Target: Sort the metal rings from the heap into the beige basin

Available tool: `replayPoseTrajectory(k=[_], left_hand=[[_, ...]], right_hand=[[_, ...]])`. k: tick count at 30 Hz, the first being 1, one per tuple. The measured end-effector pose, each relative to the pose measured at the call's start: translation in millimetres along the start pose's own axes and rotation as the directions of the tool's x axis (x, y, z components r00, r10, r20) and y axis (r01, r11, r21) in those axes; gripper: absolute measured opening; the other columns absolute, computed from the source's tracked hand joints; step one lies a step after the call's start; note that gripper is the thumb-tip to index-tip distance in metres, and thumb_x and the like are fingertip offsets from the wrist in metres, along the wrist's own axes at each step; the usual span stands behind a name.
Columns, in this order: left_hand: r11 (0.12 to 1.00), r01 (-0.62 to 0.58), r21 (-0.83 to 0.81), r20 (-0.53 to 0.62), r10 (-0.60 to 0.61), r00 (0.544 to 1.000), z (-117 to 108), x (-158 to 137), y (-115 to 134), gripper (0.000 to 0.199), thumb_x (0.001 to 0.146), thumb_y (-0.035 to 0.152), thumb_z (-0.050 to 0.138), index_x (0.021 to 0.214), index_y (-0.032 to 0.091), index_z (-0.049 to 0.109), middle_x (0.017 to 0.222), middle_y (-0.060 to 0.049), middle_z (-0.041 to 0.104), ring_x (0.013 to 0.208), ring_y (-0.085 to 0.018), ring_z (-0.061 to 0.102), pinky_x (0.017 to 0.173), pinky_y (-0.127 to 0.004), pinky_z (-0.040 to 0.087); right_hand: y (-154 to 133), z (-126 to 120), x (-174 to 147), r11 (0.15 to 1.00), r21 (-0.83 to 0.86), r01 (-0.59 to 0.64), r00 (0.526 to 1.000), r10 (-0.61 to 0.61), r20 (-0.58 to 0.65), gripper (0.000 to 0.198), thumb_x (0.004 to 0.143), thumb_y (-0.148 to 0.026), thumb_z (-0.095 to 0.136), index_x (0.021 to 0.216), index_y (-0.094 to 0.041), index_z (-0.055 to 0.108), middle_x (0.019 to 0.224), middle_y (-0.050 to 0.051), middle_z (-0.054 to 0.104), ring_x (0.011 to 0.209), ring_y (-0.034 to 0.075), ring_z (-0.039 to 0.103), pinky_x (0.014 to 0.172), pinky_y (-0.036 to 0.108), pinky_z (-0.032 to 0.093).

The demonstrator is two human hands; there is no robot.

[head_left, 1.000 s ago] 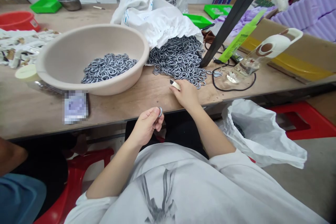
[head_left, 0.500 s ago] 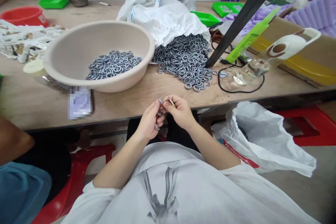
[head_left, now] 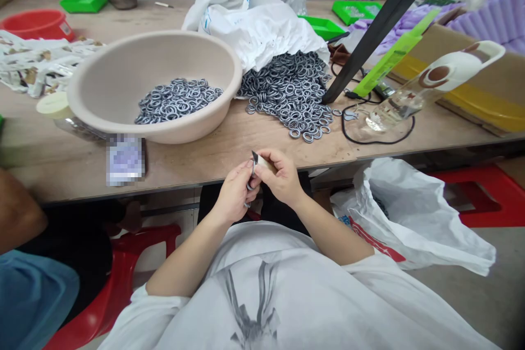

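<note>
My left hand [head_left: 233, 197] is closed on several grey rings [head_left: 249, 187], partly hidden by its fingers. One ring is pinched near the fingertips. Beside it, my right hand [head_left: 284, 179] grips a small knife [head_left: 264, 162] with a pale handle and a dark, slanted blade tip. The blade is right at the pinched ring; whether it touches is too small to tell. Both hands are close together at the table's front edge. Beyond them, a pile of like rings [head_left: 291, 95] spills from a white sack [head_left: 262, 27], and more rings [head_left: 176, 101] lie in a beige basin [head_left: 151, 54].
An open white bag [head_left: 410, 202] is at my lower right. On the table [head_left: 197, 164] stand a clear bottle [head_left: 404, 104] with a black cord around it and a lidded jar [head_left: 55, 106]. A black post [head_left: 369, 38] rises at the right. Another person's arm [head_left: 18, 213] is at the left.
The knife in my right hand has turned, so its blade and broad handle side now show. The tip has come up to the ring in my left fingers.
</note>
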State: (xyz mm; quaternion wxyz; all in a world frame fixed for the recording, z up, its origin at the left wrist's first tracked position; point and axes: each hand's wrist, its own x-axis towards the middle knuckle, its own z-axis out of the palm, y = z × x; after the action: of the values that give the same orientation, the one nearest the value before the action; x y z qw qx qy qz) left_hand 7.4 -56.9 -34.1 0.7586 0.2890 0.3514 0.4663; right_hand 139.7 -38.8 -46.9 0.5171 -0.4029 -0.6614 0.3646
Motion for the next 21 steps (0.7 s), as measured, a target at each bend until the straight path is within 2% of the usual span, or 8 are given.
replayPoseTrajectory(k=[2, 5, 8, 10, 14, 17, 21], left_hand=[[1.000, 0.000, -0.015, -0.012, 0.000, 1.000, 1, 0, 1, 0.035, 0.079, 0.041, 0.071, 0.073, 0.018, 0.045, 0.056, 0.008, 0.041, 0.038, -0.001, 0.027, 0.034, -0.014, 0.016], [0.999, -0.005, -0.042, -0.044, 0.003, 0.999, 1, 0, 2, 0.034, 0.079, 0.040, 0.071, 0.072, 0.018, 0.045, 0.055, 0.009, 0.040, 0.038, -0.001, 0.026, 0.034, -0.014, 0.016], [0.999, 0.005, -0.052, -0.086, -0.010, 0.996, 2, -1, 3, 0.035, 0.077, 0.038, 0.072, 0.072, 0.019, 0.043, 0.054, 0.009, 0.039, 0.036, -0.002, 0.026, 0.034, -0.014, 0.016], [0.999, 0.018, -0.043, -0.095, -0.022, 0.995, 3, -2, 3, 0.034, 0.077, 0.036, 0.072, 0.072, 0.020, 0.042, 0.053, 0.010, 0.039, 0.035, -0.002, 0.025, 0.033, -0.015, 0.016], [0.999, 0.021, -0.026, -0.086, -0.023, 0.996, 4, -4, 3, 0.033, 0.077, 0.036, 0.071, 0.071, 0.020, 0.043, 0.052, 0.010, 0.039, 0.035, -0.001, 0.024, 0.033, -0.014, 0.016], [1.000, 0.019, -0.019, -0.068, -0.020, 0.997, 3, -4, 4, 0.035, 0.076, 0.037, 0.072, 0.071, 0.020, 0.042, 0.052, 0.010, 0.039, 0.035, -0.001, 0.023, 0.033, -0.014, 0.016], [0.999, 0.041, 0.006, -0.037, -0.041, 0.998, -2, -1, 7, 0.036, 0.076, 0.038, 0.072, 0.070, 0.020, 0.042, 0.053, 0.010, 0.038, 0.035, -0.001, 0.024, 0.033, -0.013, 0.016]], right_hand=[[-6, -5, 2, 0.991, -0.125, 0.051, 0.999, -0.051, 0.002, 0.018, 0.091, -0.037, 0.060, 0.093, -0.020, 0.064, 0.084, 0.003, 0.068, 0.078, 0.016, 0.062, 0.073, 0.030, 0.048], [-16, -11, 0, 0.943, -0.302, 0.136, 0.990, -0.116, 0.082, 0.024, 0.095, -0.039, 0.056, 0.084, -0.019, 0.066, 0.077, 0.003, 0.066, 0.072, 0.015, 0.060, 0.068, 0.028, 0.043], [-22, -13, -4, 0.902, -0.383, 0.201, 0.977, -0.153, 0.151, 0.032, 0.098, -0.040, 0.052, 0.077, -0.018, 0.066, 0.071, 0.002, 0.064, 0.064, 0.013, 0.056, 0.062, 0.027, 0.038], [-23, -13, -6, 0.893, -0.403, 0.201, 0.975, -0.140, 0.175, 0.034, 0.098, -0.040, 0.051, 0.075, -0.018, 0.065, 0.069, 0.002, 0.063, 0.063, 0.012, 0.055, 0.061, 0.027, 0.037], [-23, -15, -6, 0.896, -0.411, 0.169, 0.973, -0.085, 0.213, 0.035, 0.097, -0.041, 0.052, 0.075, -0.018, 0.065, 0.069, 0.002, 0.065, 0.063, 0.012, 0.057, 0.062, 0.026, 0.038], [-25, -17, -5, 0.926, -0.348, 0.148, 0.972, -0.071, 0.224, 0.033, 0.096, -0.040, 0.054, 0.075, -0.017, 0.067, 0.069, 0.003, 0.066, 0.062, 0.012, 0.056, 0.061, 0.025, 0.038], [-22, -14, -5, 0.985, -0.171, -0.002, 0.961, 0.050, 0.273, 0.033, 0.096, -0.041, 0.055, 0.077, -0.018, 0.069, 0.073, 0.002, 0.071, 0.064, 0.012, 0.060, 0.063, 0.024, 0.041]])
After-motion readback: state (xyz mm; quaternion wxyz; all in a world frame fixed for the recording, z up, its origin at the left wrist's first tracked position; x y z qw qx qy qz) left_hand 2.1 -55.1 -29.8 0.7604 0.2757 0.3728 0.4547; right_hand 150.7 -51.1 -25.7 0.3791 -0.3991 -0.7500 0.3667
